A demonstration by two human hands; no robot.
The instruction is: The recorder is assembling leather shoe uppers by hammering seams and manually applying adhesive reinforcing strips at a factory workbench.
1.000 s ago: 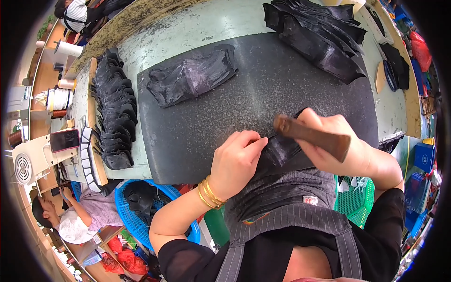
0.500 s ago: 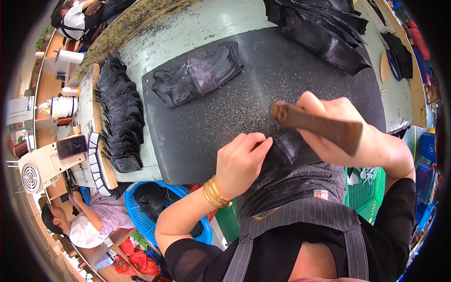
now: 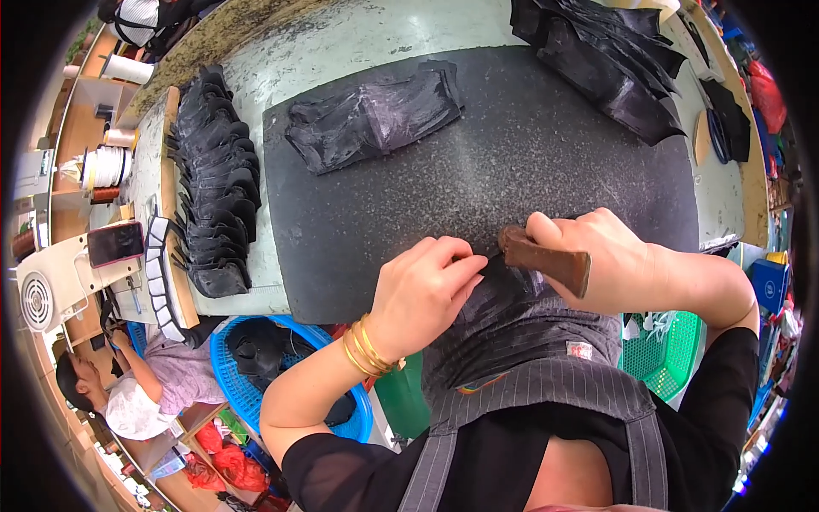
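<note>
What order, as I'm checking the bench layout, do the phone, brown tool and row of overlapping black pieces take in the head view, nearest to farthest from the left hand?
From the left hand:
1. Brown tool: just to its right, in the right hand.
2. Row of black pieces: to its left.
3. Phone: farther left, beyond the row.

brown flared tool [image 3: 550, 258] | worn, slanting | black piece [image 3: 505, 283] | whitish-streaked, seemingly flat, partly hidden behind tool
</note>
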